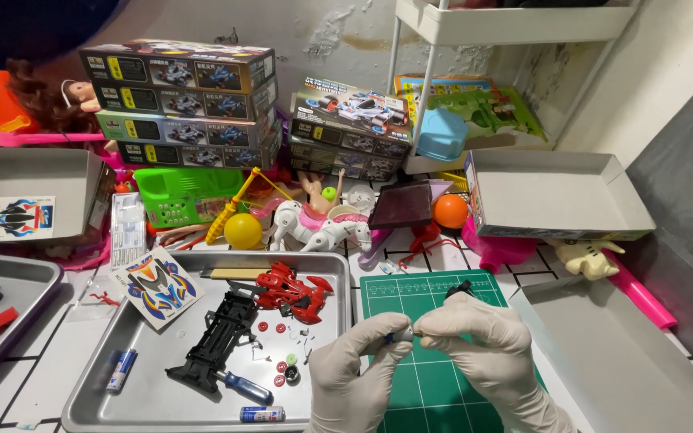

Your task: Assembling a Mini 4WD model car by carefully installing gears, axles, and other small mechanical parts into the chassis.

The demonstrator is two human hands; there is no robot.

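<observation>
Left hand (360, 353): gloved in white, lower centre of the frame, fingertips pinched shut on a small grey and blue part (399, 333).
Right hand (475, 333): gloved in white, just right of the left hand, fingertips closed on the same small part from the other side; a small black piece (459, 289) sticking up behind the knuckles, unclear whether held.
Small part: lower centre, between the two sets of fingertips, above the green cutting mat (435, 385); too small to tell its exact kind.
Metal tray (154, 393): lower left of centre, just left of the mat.
In the tray: black toy car frame (220, 337) in the middle, red toy car body (292, 293) at the upper right, blue-handled screwdriver (244, 388) touching the frame's lower end, two batteries (121, 370) near the lower edge, small red and green wheels (282, 370) close to the left hand.
Sticker sheet (154, 286): overlapping the tray's upper left corner.
Second tray (18, 281): far left edge, holding small red and black bits.
Stacked boxes (182, 104): upper left, a second pile just right of them.
Open grey box (555, 196): right of centre.
Toys: yellow ball (243, 231), white horse (318, 228) and orange ball (450, 211) across the middle.
</observation>
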